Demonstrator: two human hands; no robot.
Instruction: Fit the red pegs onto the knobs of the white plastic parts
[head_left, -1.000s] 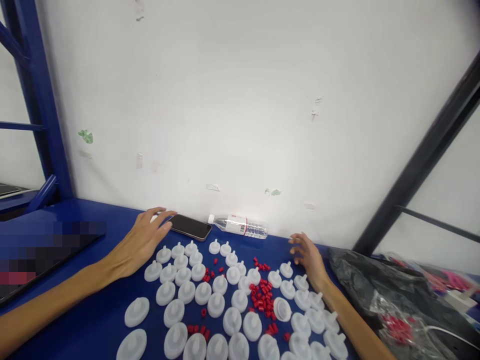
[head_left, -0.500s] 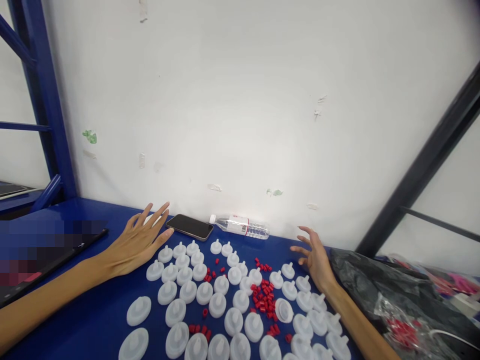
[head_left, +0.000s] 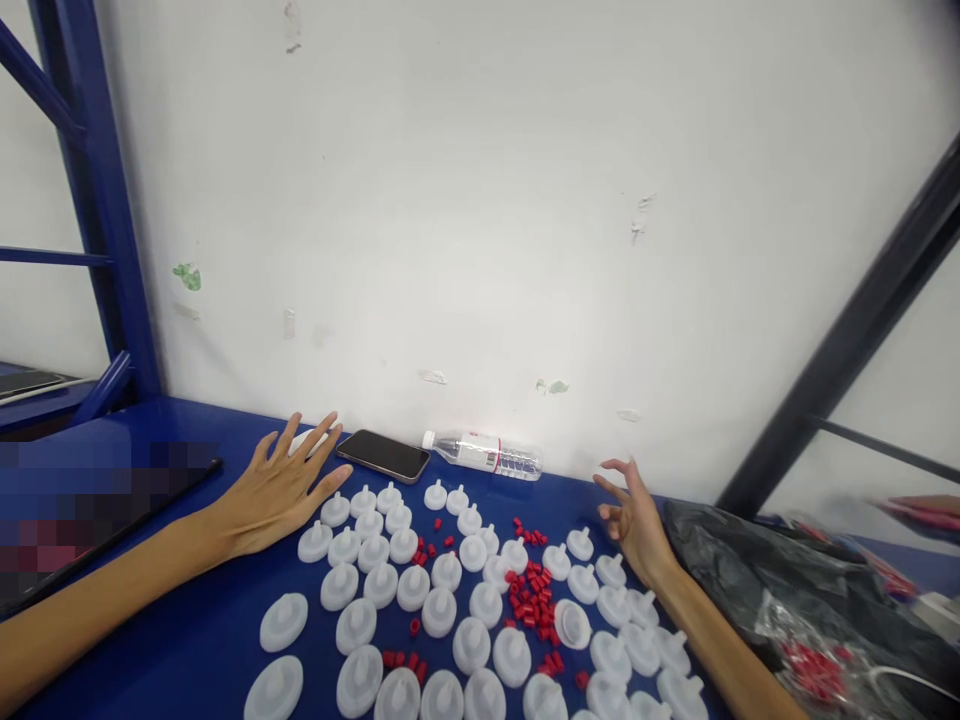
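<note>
Now left fingers (head_left: 323,453) wider apart than before

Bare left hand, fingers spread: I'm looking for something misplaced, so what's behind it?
Between the spread fingers of the bare left hand, part of a white object shows. The fingers cover the rest, so its shape and material are unclear. Anything beneath the hand is hidden.

I can read no words or numbers from here; the label (head_left: 477,451) on the bottle (head_left: 517,461) lying by the far wall (head_left: 450,230) bears print too small to make out.
</note>
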